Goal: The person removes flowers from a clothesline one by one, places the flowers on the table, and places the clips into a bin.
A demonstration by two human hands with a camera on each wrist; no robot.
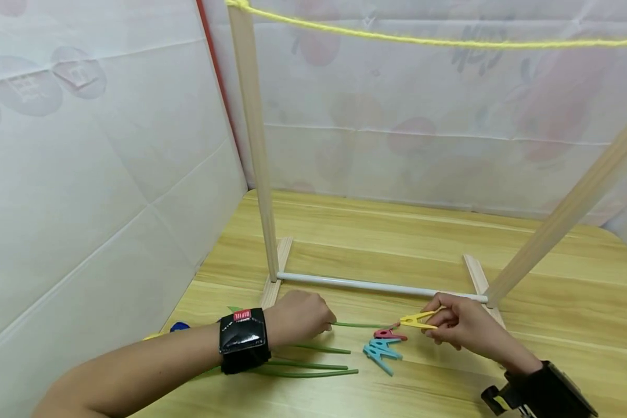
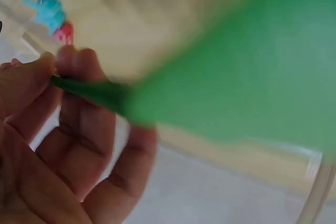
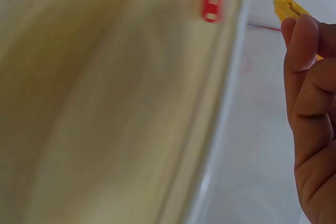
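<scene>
Head view, left hand: your left hand (image 1: 299,316) curls over the near end of a thin green stem (image 1: 363,325), knuckles down on the wooden table (image 1: 554,278), just in front of the drying frame's left foot.
Head view, right hand: your right hand (image 1: 462,325) pinches a yellow clothespin (image 1: 418,320) between thumb and fingertips, its jaw end aimed at the stem's tip, close to touching it.
Head view, spares: a red clothespin (image 1: 389,334) and blue clothespins (image 1: 381,351) lie just below the yellow one; more green stems (image 1: 313,367) lie beside your left wrist.
Head view, rack: white rail (image 1: 376,285) low, wooden posts (image 1: 253,139) either side, yellow string (image 1: 439,40) across the top.
Left wrist view, grip: fingers (image 2: 79,103) folded, thumb pressing the stem (image 2: 94,90) against them. A blurred green leaf (image 2: 241,72) fills the right of the frame.
Left wrist view, handling: I judge the stem light and bendy, likely to droop beyond your grip, so hold it close to the end you are working.
Right wrist view, grip: fingertips (image 3: 302,40) closed on the yellow pin (image 3: 289,8), only its tip showing; whether its jaws are sprung apart, I cannot tell.
Right wrist view, handling: the pin looks like stiff, smooth plastic, light; squeeze the tail levers, not the jaws, or it may slip.
</scene>
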